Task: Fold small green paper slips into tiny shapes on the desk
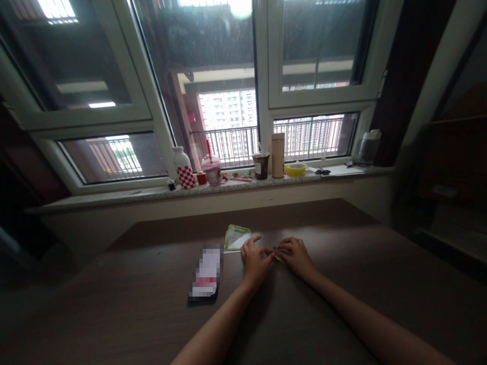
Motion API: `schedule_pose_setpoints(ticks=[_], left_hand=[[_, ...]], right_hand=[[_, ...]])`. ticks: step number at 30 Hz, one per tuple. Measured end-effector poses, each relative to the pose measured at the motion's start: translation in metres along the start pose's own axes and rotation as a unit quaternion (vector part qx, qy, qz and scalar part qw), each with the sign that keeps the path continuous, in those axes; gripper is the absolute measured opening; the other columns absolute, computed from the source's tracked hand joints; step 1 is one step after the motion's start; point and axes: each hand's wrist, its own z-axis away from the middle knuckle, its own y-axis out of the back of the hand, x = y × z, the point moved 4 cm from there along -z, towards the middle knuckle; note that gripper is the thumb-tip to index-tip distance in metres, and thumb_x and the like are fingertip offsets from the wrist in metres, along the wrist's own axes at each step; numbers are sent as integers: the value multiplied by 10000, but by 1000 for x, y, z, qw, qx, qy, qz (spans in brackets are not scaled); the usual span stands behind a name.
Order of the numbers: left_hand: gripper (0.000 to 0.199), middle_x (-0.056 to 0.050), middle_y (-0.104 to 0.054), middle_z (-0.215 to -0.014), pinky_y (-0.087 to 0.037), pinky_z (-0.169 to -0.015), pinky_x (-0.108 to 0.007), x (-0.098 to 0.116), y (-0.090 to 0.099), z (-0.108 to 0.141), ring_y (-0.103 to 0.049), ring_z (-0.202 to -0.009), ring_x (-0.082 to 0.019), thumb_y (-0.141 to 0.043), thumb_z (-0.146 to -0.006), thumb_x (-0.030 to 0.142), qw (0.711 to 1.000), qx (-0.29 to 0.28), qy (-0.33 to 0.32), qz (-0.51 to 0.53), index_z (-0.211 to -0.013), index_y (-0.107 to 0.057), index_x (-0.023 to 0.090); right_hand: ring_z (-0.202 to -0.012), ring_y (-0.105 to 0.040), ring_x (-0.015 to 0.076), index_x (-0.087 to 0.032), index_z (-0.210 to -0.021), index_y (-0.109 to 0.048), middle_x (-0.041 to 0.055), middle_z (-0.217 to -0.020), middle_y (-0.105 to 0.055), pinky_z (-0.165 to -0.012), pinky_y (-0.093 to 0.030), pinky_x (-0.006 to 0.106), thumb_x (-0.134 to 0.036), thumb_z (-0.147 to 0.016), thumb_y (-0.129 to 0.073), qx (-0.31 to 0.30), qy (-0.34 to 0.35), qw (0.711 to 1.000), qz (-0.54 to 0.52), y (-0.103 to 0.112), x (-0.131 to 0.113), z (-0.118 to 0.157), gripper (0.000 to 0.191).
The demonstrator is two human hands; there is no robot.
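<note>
The small yellowish piece [279, 258] is between our two hands, at the table [114, 284]; which way its long axis runs, we cannot tell. From the left, we see a dark-edged phone [205, 274], then, farther, the green-and-white cards [238, 237]. Next comes our left hand [255, 259], its fingertips gathered left of the piece; our right hand [297, 256] comes nearer, from the right. Whether either truly pinches it, we cannot tell.
</note>
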Motion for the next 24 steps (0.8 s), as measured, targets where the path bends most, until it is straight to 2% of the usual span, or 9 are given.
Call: schedule_pose_setpoints(ticks=[3,5,9,15,24], left_hand=[[32,-49,-540,-1281,-260,-1114,-489,-1,-1,0,-402,-1262,-287,-755,-735,278,1000,-10,4,-5,-756,-778,284],[40,-50,-536,-1286,-258,-1112,-491,-2,-1,0,-399,-1265,-288,-748,-742,289,1000,-14,6,-7,-766,-780,287],[54,-43,-535,-1292,-274,-1103,-477,-1,-1,0,-401,-1263,-278,-744,-746,291,1000,-18,4,-9,-787,-779,298],[62,-30,-549,-1283,-286,-1100,-470,1,1,1,-416,-1251,-269,-742,-751,303,1000,-14,4,-9,-805,-770,306],[100,-18,-557,-1276,-288,-1100,-461,2,2,1,-428,-1244,-266,-754,-739,291,1000,-14,10,-3,-830,-771,328]], right_hand=[[-1047,-553,277,-223,-955,-711,75,-1021,-671,-931,-422,394,-228,-674,-726,22,-12,999,-44,3,0,-1,282],[-1001,-580,254,-211,-902,-680,59,-971,-677,-904,-433,368,-219,-671,-702,28,-14,997,-77,6,-2,-1,233],[-949,-607,235,-220,-766,-662,36,-885,-691,-887,-434,353,-273,-707,-657,0,5,994,-110,8,-8,0,80],[-956,-628,251,-209,-806,-712,62,-910,-721,-899,-438,372,-347,-717,-655,-36,9,990,-138,4,-5,-2,174],[-900,-649,257,-194,-795,-719,78,-874,-735,-858,-453,378,-407,-745,-623,-56,4,986,-156,3,-5,-1,239]])
